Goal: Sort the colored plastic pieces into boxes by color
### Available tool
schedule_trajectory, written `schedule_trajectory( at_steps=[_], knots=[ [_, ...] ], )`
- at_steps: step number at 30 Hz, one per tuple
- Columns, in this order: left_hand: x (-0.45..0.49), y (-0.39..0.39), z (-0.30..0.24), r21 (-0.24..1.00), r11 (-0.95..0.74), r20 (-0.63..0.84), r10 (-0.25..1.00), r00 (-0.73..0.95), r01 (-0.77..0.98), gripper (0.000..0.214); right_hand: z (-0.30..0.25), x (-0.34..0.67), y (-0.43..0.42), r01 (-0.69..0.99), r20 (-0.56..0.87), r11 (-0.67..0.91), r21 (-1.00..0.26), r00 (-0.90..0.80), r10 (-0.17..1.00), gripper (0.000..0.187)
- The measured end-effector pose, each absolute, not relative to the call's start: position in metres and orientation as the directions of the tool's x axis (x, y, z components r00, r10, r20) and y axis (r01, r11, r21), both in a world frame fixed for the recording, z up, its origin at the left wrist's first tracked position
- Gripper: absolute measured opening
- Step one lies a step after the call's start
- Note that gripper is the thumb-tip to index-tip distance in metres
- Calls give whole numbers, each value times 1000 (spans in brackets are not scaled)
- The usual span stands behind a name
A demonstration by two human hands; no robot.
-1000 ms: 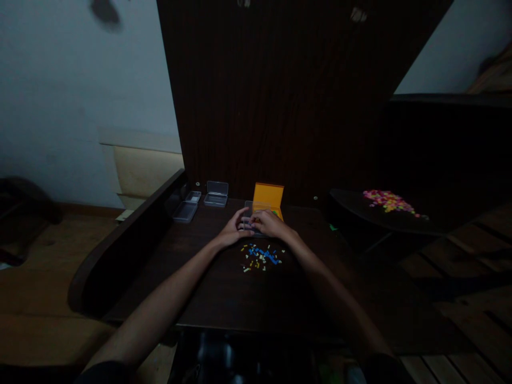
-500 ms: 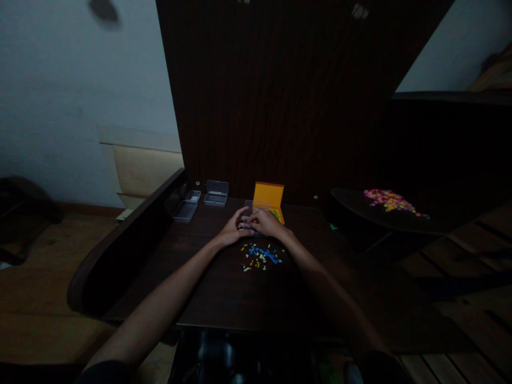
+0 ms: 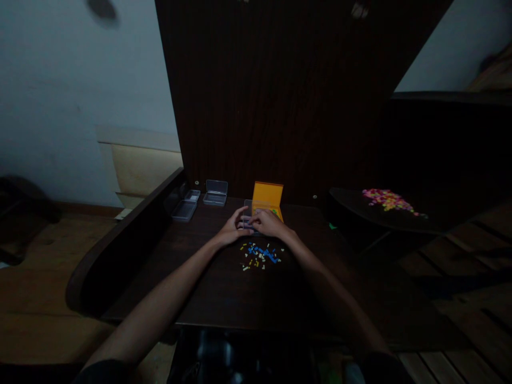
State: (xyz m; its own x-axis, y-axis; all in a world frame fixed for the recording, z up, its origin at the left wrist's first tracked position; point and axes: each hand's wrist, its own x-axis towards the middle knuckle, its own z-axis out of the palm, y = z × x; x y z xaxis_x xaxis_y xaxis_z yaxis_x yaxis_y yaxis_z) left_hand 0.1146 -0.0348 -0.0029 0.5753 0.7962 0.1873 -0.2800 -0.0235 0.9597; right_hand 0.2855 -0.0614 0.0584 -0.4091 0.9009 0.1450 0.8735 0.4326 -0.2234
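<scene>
A clear plastic box (image 3: 248, 205) stands partly hidden between my hands, its lid raised. My left hand (image 3: 231, 229) grips the box's left side with curved fingers, the thumb along the front. Over the box's right part, my right hand (image 3: 269, 222) has its fingertips drawn together inside; whatever they hold is too small to make out. Just behind is an open yellow box (image 3: 268, 193) holding some green pieces (image 3: 274, 212). Small blue, yellow and pale pieces (image 3: 261, 255) lie scattered on the dark table (image 3: 224, 298) in front of my hands.
Two open clear cases, one at the back (image 3: 216, 193) and one farther left (image 3: 184, 210), rest near the raised left edge (image 3: 120, 240). A pile of pink and yellow pieces (image 3: 390, 200) lies on a side ledge at right. A tall dark panel (image 3: 280, 106) rises behind.
My right hand's fingers have shifted slightly within the clear box. The left hand keeps its place, and the scattered pieces look the same. The whole view has drifted a little.
</scene>
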Motion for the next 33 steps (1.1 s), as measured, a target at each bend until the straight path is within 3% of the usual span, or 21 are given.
schedule_trajectory(
  at_steps=[5, 13, 16, 23, 33],
  knots=[
    [114, -34, -4, 959, -10, 178, 798, 576, -282, 90, 61, 287, -63, 879, 138, 427, -211, -406, 903, 27],
    [114, -33, -6, 965, 0, 156, 806, 571, -264, 92, 78, 317, -84, 833, 252, 439, -338, -369, 895, 22],
    [114, -34, -6, 966, -2, 155, 808, 569, -260, 92, 80, 333, -96, 791, 197, 481, -378, -439, 877, 15],
    [112, -32, -7, 968, -20, 163, 804, 571, -249, 90, 61, 351, -116, 766, -3, 491, -416, -541, 841, 18],
    [113, -30, -9, 973, -29, 158, 811, 564, -230, 92, 50, 348, -119, 782, -32, 456, -424, -516, 856, 13]
  ],
)
